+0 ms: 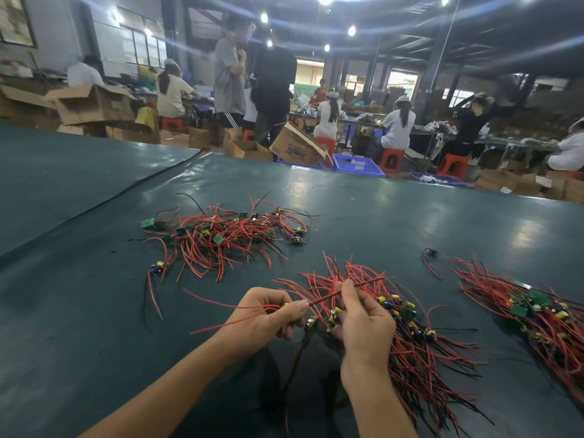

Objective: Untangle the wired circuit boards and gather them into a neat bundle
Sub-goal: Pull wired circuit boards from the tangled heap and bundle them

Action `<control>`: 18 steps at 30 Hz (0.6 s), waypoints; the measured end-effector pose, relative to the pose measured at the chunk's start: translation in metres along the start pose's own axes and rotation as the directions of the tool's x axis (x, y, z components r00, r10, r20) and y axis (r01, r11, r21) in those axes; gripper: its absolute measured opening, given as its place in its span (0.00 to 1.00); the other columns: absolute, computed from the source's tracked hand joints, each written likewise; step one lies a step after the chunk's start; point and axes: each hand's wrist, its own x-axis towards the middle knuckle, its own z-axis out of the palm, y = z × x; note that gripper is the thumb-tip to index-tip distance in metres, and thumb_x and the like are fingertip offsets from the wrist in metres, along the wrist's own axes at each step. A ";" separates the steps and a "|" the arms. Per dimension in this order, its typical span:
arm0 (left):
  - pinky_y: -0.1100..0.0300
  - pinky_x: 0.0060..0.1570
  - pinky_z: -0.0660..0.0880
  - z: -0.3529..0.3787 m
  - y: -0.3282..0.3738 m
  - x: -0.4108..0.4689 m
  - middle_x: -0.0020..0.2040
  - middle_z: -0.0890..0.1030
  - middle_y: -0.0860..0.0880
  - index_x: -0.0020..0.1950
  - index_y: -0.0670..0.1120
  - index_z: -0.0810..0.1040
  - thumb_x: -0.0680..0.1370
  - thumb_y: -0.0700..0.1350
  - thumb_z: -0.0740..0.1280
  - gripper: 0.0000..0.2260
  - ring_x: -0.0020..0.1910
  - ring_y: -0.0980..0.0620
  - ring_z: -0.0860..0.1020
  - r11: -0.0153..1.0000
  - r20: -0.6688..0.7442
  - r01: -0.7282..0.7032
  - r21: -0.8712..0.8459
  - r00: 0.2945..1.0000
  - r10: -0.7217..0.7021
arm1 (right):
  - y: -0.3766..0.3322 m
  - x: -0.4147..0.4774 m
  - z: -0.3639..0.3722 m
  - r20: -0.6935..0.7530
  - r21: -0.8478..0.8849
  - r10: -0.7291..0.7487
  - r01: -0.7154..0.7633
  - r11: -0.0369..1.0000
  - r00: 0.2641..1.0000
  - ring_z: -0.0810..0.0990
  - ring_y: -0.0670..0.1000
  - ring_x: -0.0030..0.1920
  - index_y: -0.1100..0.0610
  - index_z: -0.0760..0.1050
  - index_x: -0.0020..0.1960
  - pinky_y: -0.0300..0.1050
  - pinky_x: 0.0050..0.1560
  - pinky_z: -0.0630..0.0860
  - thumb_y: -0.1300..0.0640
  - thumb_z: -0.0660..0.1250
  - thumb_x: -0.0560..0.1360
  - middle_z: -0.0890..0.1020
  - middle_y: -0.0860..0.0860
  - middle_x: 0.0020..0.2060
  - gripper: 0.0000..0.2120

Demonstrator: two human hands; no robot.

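An electronics assembly floor in a factory is showing here. Workers [398, 121] in white caps are sitting on red stools [391, 159] at long benches [505, 142] from ten round to three o'clock, and two people [229, 74] are standing at twelve. Open cardboard boxes [94, 105] are lying about at ten and twelve o'clock, with blue plastic crates [358, 165] sitting at one. Ceiling lamps [351, 30] are shining under dark steel beams [474, 26]. Heaps of wired circuit boards [221, 238] are lying on the near table's green mat [94, 311].
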 end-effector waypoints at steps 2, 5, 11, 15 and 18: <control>0.62 0.33 0.71 0.000 0.004 -0.001 0.26 0.75 0.46 0.27 0.48 0.78 0.70 0.54 0.70 0.15 0.26 0.53 0.74 1.000 0.033 -0.014 0.000 0.999 0.014 | -0.006 0.006 -0.007 -0.058 0.055 0.010 -0.006 0.998 0.998 0.60 0.41 0.20 0.56 0.84 0.38 0.35 0.22 0.60 0.57 0.69 0.78 0.67 0.42 0.19 0.11; 0.61 0.34 0.72 -0.002 0.007 -0.001 0.25 0.76 0.49 0.28 0.45 0.76 0.73 0.48 0.68 0.14 0.26 0.52 0.74 1.000 0.062 -0.008 -0.006 0.998 0.009 | -0.014 0.011 -0.014 -0.124 0.131 0.026 -0.010 0.991 0.992 0.60 0.41 0.19 0.56 0.83 0.40 0.34 0.18 0.59 0.57 0.69 0.78 0.71 0.43 0.20 0.09; 0.64 0.30 0.71 -0.007 0.006 0.000 0.24 0.77 0.50 0.29 0.42 0.76 0.72 0.48 0.68 0.14 0.24 0.54 0.73 0.997 0.009 0.027 -0.072 1.000 -0.027 | -0.016 0.010 -0.012 -0.117 0.196 0.039 -0.015 0.981 0.992 0.59 0.41 0.20 0.57 0.83 0.40 0.34 0.18 0.58 0.57 0.69 0.78 0.70 0.44 0.21 0.09; 0.64 0.28 0.69 -0.010 -0.002 0.003 0.26 0.74 0.47 0.29 0.46 0.81 0.66 0.55 0.77 0.15 0.25 0.53 0.72 0.959 -0.136 0.124 -0.254 0.977 -0.162 | -0.016 0.006 -0.009 -0.065 0.169 -0.034 0.045 0.985 0.997 0.60 0.42 0.21 0.55 0.83 0.36 0.34 0.19 0.60 0.57 0.69 0.78 0.70 0.44 0.22 0.12; 0.65 0.28 0.70 -0.014 -0.005 0.004 0.29 0.76 0.50 0.33 0.47 0.84 0.62 0.58 0.75 0.15 0.27 0.55 0.73 0.901 -0.132 0.202 -0.384 0.954 -0.271 | -0.017 0.000 -0.005 0.001 0.154 -0.098 0.097 0.983 0.995 0.58 0.42 0.21 0.53 0.84 0.34 0.34 0.20 0.58 0.58 0.68 0.79 0.65 0.43 0.22 0.15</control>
